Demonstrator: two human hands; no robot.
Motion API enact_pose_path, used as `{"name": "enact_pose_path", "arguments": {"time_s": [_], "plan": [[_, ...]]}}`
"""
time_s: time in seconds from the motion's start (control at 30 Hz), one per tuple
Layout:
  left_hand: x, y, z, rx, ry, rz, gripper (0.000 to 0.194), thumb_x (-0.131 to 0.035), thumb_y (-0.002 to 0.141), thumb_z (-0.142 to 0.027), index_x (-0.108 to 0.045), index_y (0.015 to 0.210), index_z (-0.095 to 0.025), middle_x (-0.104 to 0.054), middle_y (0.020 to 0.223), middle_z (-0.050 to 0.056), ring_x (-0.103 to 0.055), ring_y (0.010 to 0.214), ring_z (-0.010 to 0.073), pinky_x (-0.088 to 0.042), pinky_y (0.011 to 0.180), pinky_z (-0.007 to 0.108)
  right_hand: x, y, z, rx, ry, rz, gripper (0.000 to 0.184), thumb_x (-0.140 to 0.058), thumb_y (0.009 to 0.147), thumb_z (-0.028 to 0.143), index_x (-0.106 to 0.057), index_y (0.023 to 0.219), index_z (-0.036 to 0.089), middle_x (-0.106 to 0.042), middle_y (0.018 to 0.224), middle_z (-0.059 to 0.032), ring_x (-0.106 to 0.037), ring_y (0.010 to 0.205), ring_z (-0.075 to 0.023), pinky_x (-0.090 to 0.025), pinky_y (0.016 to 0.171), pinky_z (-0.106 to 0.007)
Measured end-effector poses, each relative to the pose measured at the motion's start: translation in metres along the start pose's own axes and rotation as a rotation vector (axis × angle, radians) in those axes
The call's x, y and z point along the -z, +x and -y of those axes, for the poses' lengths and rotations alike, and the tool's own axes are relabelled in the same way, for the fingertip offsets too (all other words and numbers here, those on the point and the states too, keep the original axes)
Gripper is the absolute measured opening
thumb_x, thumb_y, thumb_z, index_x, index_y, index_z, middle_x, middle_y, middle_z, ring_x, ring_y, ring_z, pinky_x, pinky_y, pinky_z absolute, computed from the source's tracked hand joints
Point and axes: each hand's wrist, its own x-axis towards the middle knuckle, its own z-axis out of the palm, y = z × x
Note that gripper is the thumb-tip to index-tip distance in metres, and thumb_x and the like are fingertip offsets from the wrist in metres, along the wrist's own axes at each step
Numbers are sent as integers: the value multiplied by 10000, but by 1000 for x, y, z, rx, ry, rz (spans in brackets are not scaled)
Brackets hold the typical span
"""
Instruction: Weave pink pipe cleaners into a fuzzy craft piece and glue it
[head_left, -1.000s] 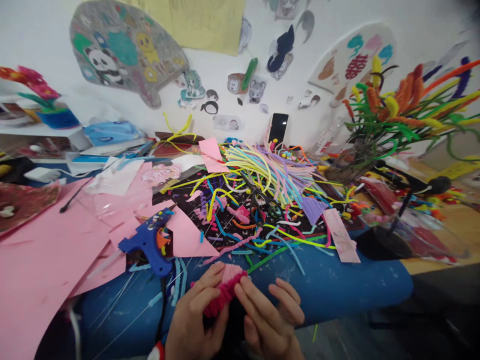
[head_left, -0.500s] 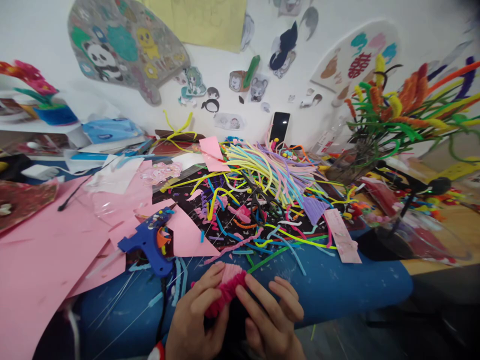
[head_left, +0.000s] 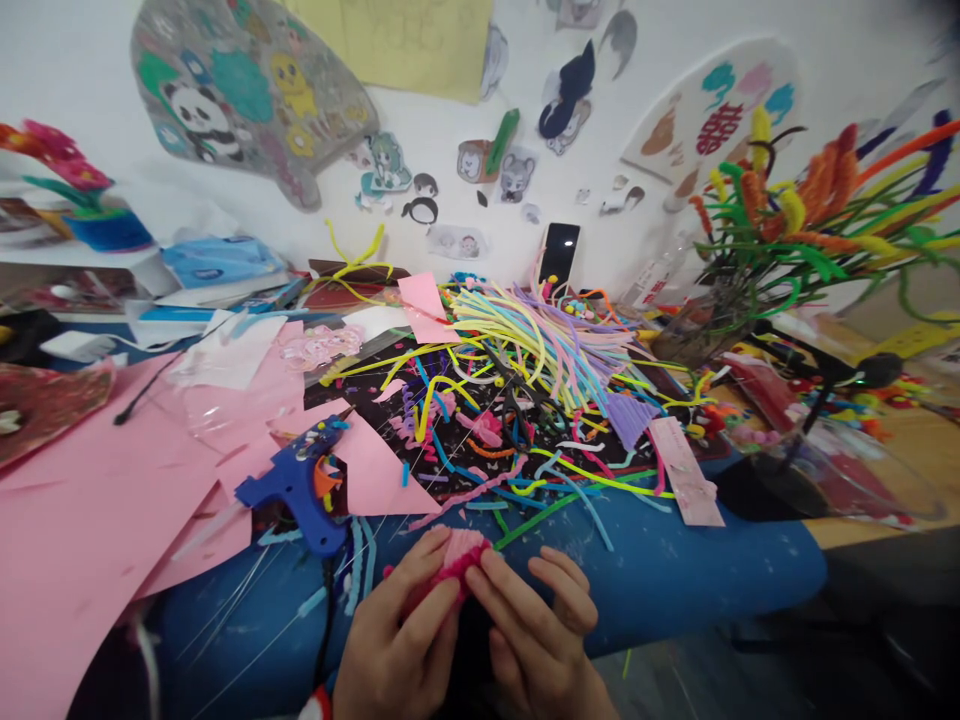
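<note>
A small pink and magenta pipe-cleaner piece (head_left: 463, 550) is held low in the middle of the head view, above the blue table edge. My left hand (head_left: 401, 630) is closed around its left side, with thumb and fingers pinching it. My right hand (head_left: 540, 625) grips its right edge with the thumb side and first fingers, while the outer fingers are curled away. The fingers cover much of the magenta part. Left of the hands lies a blue hot glue gun (head_left: 300, 485), and beyond them several pipe cleaners (head_left: 532, 340) are heaped.
Pink sheets (head_left: 97, 500) spread over the left side. Black scissors (head_left: 517, 415) lie among the scraps. A glass vase (head_left: 690, 325) of pipe-cleaner flowers and a black stand (head_left: 780, 485) are at the right. A phone (head_left: 559, 255) leans on the wall.
My left thumb and fingers have shifted up over the magenta part, hiding more of it. My right fingertips have moved slightly left along its edge.
</note>
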Motion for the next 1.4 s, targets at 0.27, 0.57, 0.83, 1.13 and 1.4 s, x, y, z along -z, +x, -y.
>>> {"name": "enact_pose_path", "arguments": {"time_s": [0.27,0.57,0.83,1.13,1.4], "plan": [[1,-4,1,-8,37,46,420,-523,828,67,-573,1197,-126,-575,1243,167,-566,1250,278,-582,930,369,2,-17,-5,29,28,77,379,-403,956,151,-697,1195,136,-770,1012,-20,-431,1151,-223,-278,1192,-322],[10,10,-7,186,-150,-66,377,-517,850,22,-552,1159,-191,-612,1102,58,-635,1041,127,-535,897,185,-5,-16,-2,-252,115,-149,503,-489,933,217,-457,1425,119,-604,1238,-120,-540,1114,-260,-502,918,-406],[13,3,-8,434,-421,-58,223,-498,939,-136,-546,1121,-257,-656,1096,52,-670,1056,165,-574,877,229,-11,10,10,-515,558,80,364,-539,946,471,-575,1221,236,-690,1126,-53,-583,1085,-211,-490,941,-337],[6,5,-14,117,-139,-213,371,-617,850,-66,-624,1205,-174,-638,1188,72,-588,1196,176,-470,1076,282,-2,17,18,-530,646,-81,154,-643,916,349,-648,1016,233,-731,909,-35,-678,839,-170,-552,775,-281],[23,6,-22,-63,-51,-146,421,-548,897,-72,-630,1258,-271,-780,1001,34,-741,979,235,-628,881,404,4,13,11,-275,538,-198,129,-585,946,195,-679,1033,175,-761,925,-89,-727,910,-206,-614,848,-361]]}}
